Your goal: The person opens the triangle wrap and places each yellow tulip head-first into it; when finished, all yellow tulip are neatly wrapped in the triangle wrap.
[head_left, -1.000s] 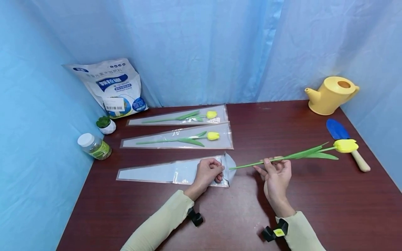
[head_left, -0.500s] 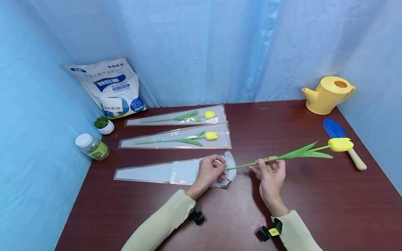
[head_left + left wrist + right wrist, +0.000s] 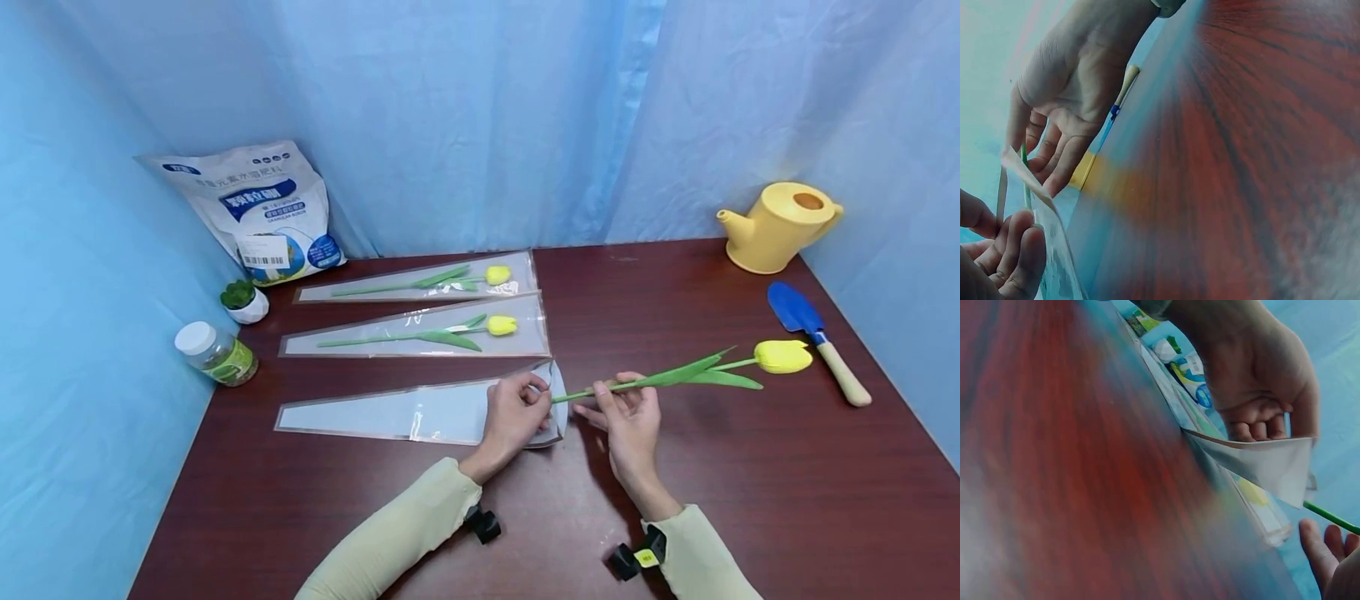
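My left hand [image 3: 516,414] pinches the wide end of a tapered clear-and-white flower sleeve [image 3: 450,412] lying on the table. The sleeve's mouth [image 3: 1272,465] gapes open in the right wrist view. A yellow tulip [image 3: 782,357] with green leaves is held by its stem in my right hand [image 3: 632,429], between thumb and fingers. Its bloom points right, and the stem's lower end [image 3: 1329,516] enters the sleeve's mouth. Behind lie two more sleeves, each with a yellow tulip inside: a nearer sleeve [image 3: 517,342] and a farther sleeve [image 3: 525,268].
At the back left stand a white fertilizer bag [image 3: 255,212], a small potted succulent [image 3: 246,302] and a white-capped jar [image 3: 217,354]. A yellow watering can [image 3: 776,229] and a blue trowel [image 3: 798,310] with a wooden handle are at the right. Blue curtains surround the table [image 3: 825,500].
My right hand and the tulip have moved left, the stem going farther into the sleeve. My left hand has shifted slightly right along the sleeve's mouth.
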